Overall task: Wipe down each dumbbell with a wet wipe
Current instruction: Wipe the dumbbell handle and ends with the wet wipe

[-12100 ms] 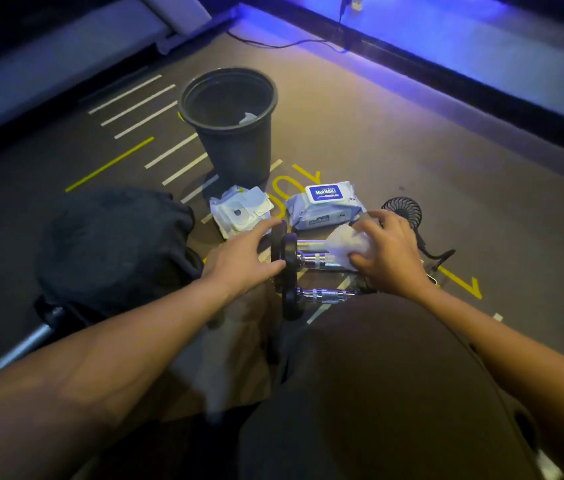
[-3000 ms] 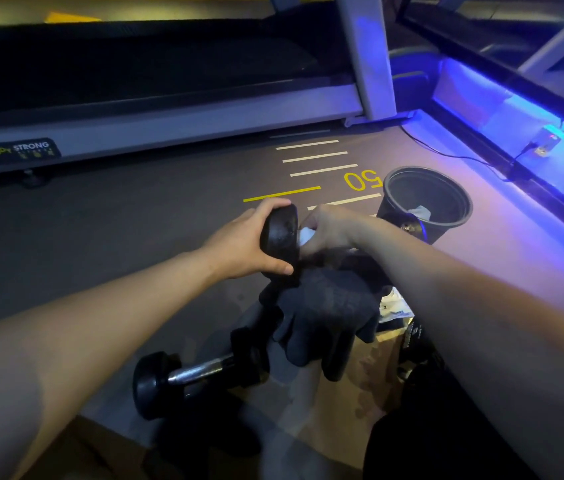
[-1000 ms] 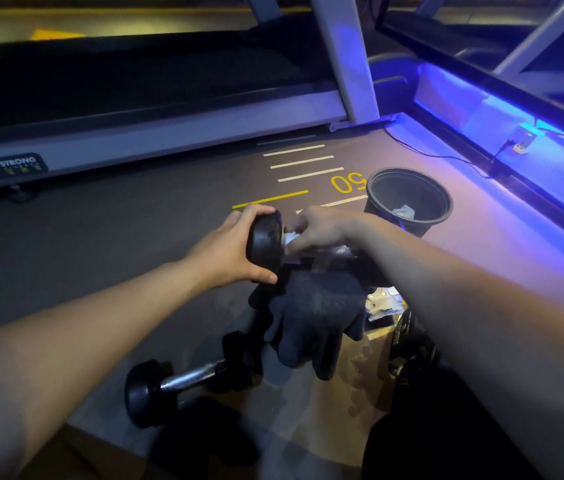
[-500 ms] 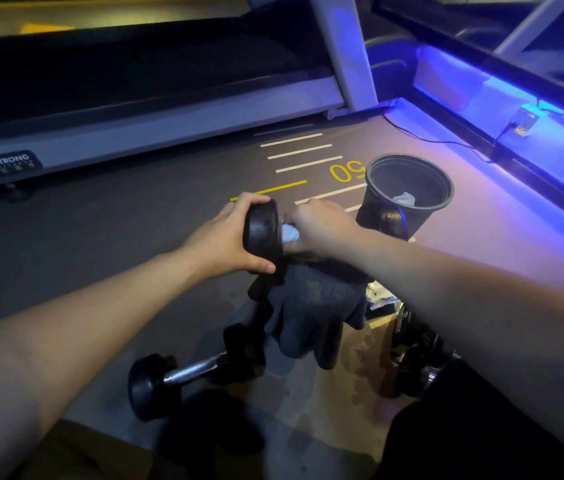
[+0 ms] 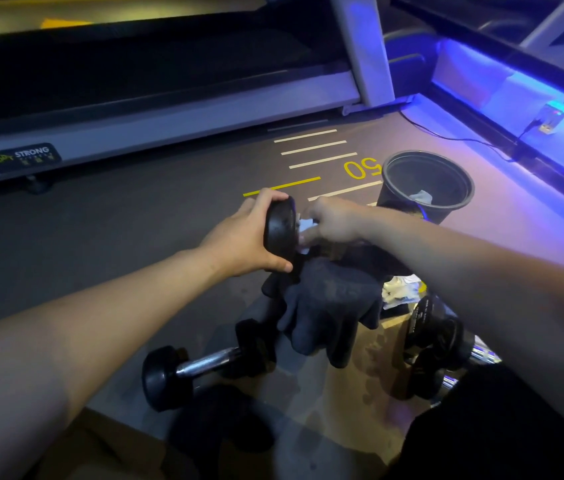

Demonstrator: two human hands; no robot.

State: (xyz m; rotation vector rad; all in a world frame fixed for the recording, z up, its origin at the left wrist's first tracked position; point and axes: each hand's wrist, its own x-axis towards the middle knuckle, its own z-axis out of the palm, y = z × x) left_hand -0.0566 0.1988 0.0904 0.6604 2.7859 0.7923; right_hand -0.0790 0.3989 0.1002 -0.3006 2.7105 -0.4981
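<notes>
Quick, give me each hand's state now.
Left hand: grips the dumbbell by its end.
Right hand: pinches the wet wipe against it.

Left hand (image 5: 239, 242) grips raised dumbbell (image 5: 280, 233) head; right hand (image 5: 334, 221) presses wet wipe (image 5: 306, 225) beside it.

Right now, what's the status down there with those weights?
Left hand grips the raised dumbbell by its end. Right hand holds the wet wipe against it. Second dumbbell lies on the floor. Nothing in the way.
</notes>
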